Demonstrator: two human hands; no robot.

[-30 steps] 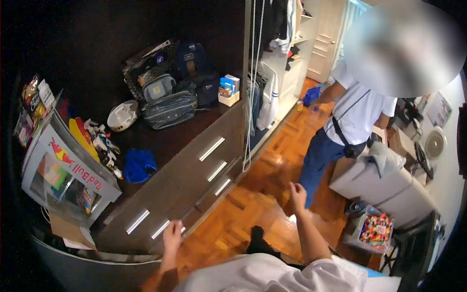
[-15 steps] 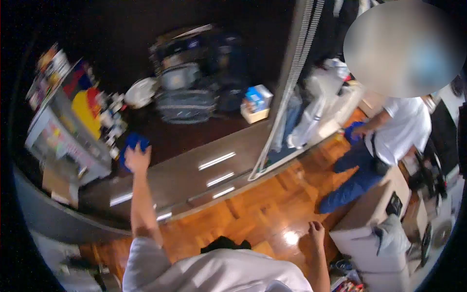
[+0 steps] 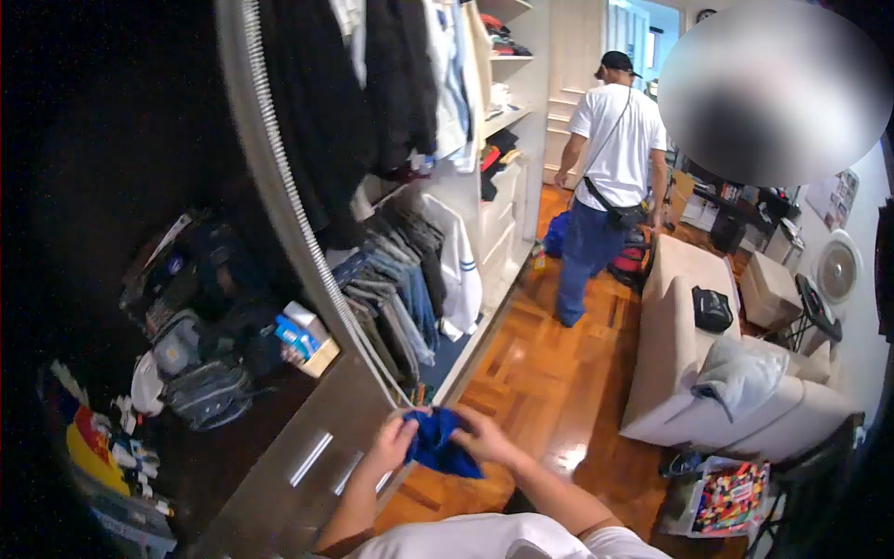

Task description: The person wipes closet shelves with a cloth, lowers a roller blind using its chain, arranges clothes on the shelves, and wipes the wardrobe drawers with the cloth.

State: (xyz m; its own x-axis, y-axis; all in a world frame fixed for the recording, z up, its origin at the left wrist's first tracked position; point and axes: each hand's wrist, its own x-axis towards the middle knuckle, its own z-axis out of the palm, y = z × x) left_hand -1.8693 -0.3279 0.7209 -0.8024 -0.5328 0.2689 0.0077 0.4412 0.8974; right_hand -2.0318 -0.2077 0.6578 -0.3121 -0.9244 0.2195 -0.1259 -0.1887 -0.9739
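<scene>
In front of my body a crumpled blue cloth (image 3: 440, 443) hangs between my two hands. My left hand (image 3: 395, 442) grips its left edge, thumb toward the middle. My right hand (image 3: 484, 440) pinches its right side with the fingers bent over the edge. The cloth's exact kind cannot be told. Just beyond and to the left is the dark drawer cabinet (image 3: 270, 470) with bright handles.
An open wardrobe (image 3: 507, 210) holds hanging clothes and jeans. Backpacks (image 3: 200, 377) lie on the dark cabinet top at left. A person in a white shirt (image 3: 615, 135) stands ahead on the wooden floor (image 3: 512, 377). A beige sofa (image 3: 652, 373) and a bin of colourful bricks (image 3: 698, 503) are at right.
The view has swung right. My left hand has lifted the blue cloth off the cabinet, and my right hand has come up to hold it too. The other person has turned and walked farther away.
</scene>
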